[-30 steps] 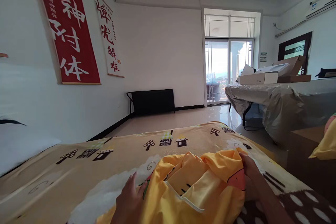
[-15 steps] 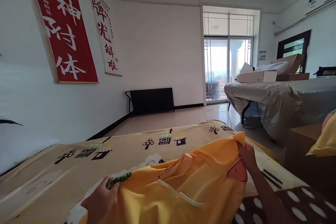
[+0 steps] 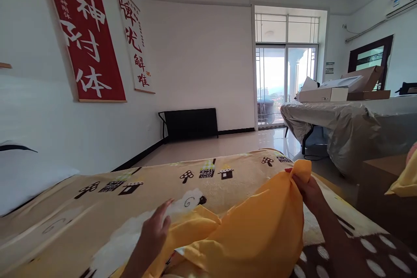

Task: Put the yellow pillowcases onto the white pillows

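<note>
My right hand (image 3: 309, 189) grips a bunched corner of a soft yellow-orange cloth (image 3: 257, 221) and lifts it, so the cloth hangs down in folds toward me. Its plain orange side faces me, and a bit of print shows low near the middle. At the cloth's left edge is my left hand (image 3: 157, 228), fingers stretched and thumb apart, with nothing gripped. Whether its palm touches the cloth is hidden. Under both hands spreads a beige blanket (image 3: 130, 208) printed with sheep, trees and houses, with a brown white-dotted part at lower right.
A white pillow (image 3: 29, 178) lies at the left edge. Right of the blanket stands a cardboard box (image 3: 374, 182) with a yellow and pink cloth item (image 3: 404, 180) on it. Beyond are a plastic-covered table (image 3: 345, 126) bearing open boxes (image 3: 325, 94), and a black folded panel (image 3: 192, 124) by the wall.
My left hand has let go of the cloth's left side and opened, moving right and up. That side has dropped and folded over, hiding the printed face. The right hand keeps its hold.
</note>
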A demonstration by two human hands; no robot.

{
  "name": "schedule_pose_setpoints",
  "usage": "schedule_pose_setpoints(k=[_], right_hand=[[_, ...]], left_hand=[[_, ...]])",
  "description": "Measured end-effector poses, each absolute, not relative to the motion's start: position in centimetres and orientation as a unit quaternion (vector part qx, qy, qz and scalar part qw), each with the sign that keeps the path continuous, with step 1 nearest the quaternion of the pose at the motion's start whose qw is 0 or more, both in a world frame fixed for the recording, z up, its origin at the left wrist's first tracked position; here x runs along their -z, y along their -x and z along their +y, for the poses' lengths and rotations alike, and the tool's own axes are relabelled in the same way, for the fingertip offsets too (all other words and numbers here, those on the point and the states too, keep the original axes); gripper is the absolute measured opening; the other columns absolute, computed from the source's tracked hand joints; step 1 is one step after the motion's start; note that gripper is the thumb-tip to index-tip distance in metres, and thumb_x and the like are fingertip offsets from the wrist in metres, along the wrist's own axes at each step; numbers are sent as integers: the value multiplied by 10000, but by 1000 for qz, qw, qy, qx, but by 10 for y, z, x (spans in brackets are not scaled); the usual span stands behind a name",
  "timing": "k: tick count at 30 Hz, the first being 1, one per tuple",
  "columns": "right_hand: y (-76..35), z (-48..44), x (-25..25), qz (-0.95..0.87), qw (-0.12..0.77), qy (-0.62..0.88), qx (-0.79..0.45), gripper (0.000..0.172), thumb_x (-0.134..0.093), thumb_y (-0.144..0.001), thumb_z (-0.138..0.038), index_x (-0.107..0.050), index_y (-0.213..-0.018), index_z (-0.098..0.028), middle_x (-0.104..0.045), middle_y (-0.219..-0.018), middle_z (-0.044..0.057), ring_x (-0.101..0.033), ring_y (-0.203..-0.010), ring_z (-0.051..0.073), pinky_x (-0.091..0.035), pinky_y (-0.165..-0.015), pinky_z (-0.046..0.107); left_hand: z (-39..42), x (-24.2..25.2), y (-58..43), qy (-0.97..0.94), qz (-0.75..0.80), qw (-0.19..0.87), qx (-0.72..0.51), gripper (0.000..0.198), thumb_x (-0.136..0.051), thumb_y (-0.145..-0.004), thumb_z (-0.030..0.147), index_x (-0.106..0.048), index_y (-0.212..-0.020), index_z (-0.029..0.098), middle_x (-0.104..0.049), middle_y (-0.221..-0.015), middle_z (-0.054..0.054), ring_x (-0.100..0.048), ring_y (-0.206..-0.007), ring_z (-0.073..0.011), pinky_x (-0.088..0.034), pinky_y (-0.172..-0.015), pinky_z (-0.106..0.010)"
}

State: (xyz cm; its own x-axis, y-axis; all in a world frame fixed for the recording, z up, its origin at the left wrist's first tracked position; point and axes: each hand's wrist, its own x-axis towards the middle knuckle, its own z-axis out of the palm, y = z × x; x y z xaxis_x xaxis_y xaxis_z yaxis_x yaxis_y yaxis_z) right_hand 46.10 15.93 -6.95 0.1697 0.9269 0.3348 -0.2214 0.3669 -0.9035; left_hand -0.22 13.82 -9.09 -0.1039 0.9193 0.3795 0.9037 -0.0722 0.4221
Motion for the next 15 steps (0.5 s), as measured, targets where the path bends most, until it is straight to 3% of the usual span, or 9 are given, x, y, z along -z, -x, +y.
schedule_pose_setpoints(k=[5, 8, 11, 15], right_hand=[[-466, 144, 69, -537, 663, 315, -416, 440, -693, -541, -623, -610, -705, -223, -624, -723, 60, -573, -694, 228, -455, -657, 381], [-473, 142, 69, -585, 651, 322, -361, 576, -494, -555, -821, -457, -519, -248, -479, -513, 30, -474, -554, 197, -418, -597, 386], [-478, 138, 67, -586, 655, 330, -346, 646, -320, -592, -883, -313, -450, -252, -343, -415, 7, -369, -460, 166, -380, -554, 368], [-476, 126, 60, -603, 628, 309, -383, 650, -414, -495, -900, -315, -428, -261, -281, -365, -25, -313, -391, 130, -370, -512, 337]], left_hand=[[153, 155, -10, -700, 696, 111, -114, 692, -377, -780, 428, -357, -1432, 195, -307, -1505, -51, -270, -1394, -276, -214, -1120, -492], [153, 165, 9, -680, 711, 119, -133, 657, -384, -786, 497, -449, -1379, 223, -398, -1461, -59, -312, -1373, -290, -225, -1113, -483], [154, 159, 20, -613, 764, 78, -185, 533, -354, -798, 497, -612, -1202, 264, -548, -1344, -70, -410, -1307, -320, -313, -1045, -522], [158, 152, 24, -578, 779, 65, -233, 417, -378, -771, 429, -700, -962, 247, -673, -1154, -82, -554, -1159, -305, -397, -979, -449]])
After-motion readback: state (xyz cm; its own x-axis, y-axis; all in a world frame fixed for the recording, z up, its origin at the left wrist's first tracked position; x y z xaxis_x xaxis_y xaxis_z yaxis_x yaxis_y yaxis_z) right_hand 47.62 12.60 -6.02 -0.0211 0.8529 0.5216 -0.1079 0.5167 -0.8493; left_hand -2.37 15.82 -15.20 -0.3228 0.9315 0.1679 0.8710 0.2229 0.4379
